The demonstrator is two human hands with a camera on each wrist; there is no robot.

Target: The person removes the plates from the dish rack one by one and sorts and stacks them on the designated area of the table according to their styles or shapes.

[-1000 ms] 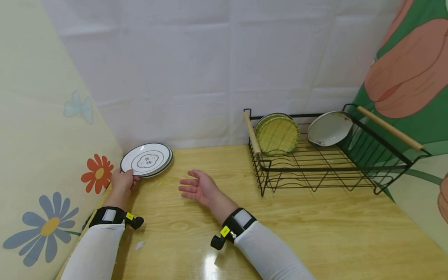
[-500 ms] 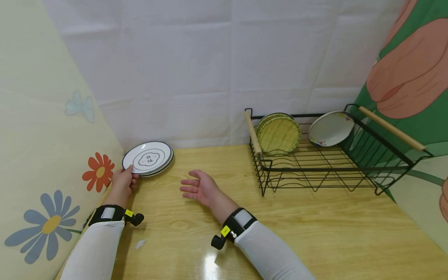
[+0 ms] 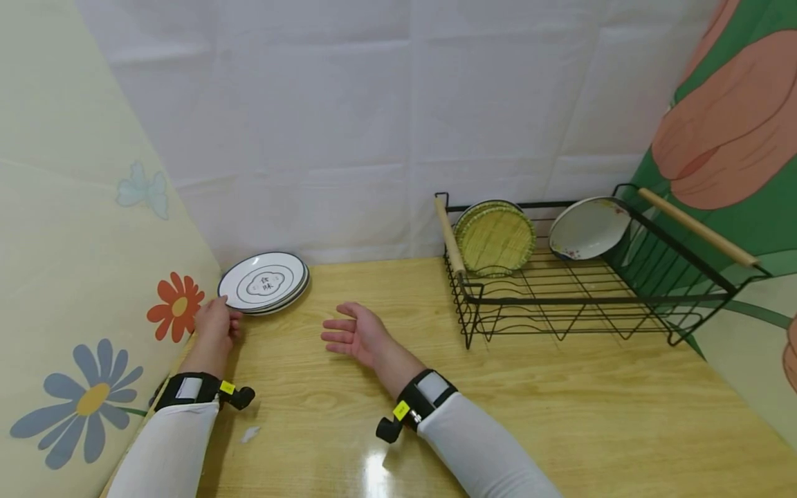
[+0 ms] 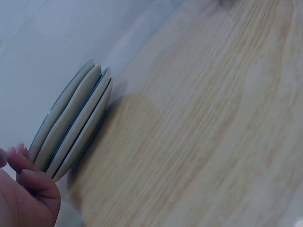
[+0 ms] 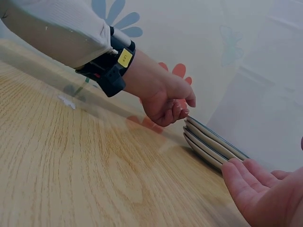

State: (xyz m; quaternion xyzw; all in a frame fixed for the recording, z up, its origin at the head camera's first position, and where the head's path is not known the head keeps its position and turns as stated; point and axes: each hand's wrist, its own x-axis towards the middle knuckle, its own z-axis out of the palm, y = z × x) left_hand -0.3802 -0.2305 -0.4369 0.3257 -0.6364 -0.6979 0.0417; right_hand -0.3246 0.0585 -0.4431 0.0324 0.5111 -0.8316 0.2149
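Several white plates with dark blue rims lie stacked at the table's back left; the top one bears a dark printed emblem. At their near left edge is my left hand, its bent fingers by the rims and its thumb raised off the top plate. In the left wrist view, the hand sits beside the layered plate edges, with no plate between thumb and fingers. My right hand hovers right of the stack, fingers extended and apart, holding nothing.
A black wire dish rack with wooden handles stands on the right. Round yellow-green woven-look plates lean at its left, and a floral white bowl tilts at its right. A small white scrap lies on the wooden table.
My left hand has drawn slightly left, and its thumb has come off the top plate. The plates and my right hand stay nearly where they were.
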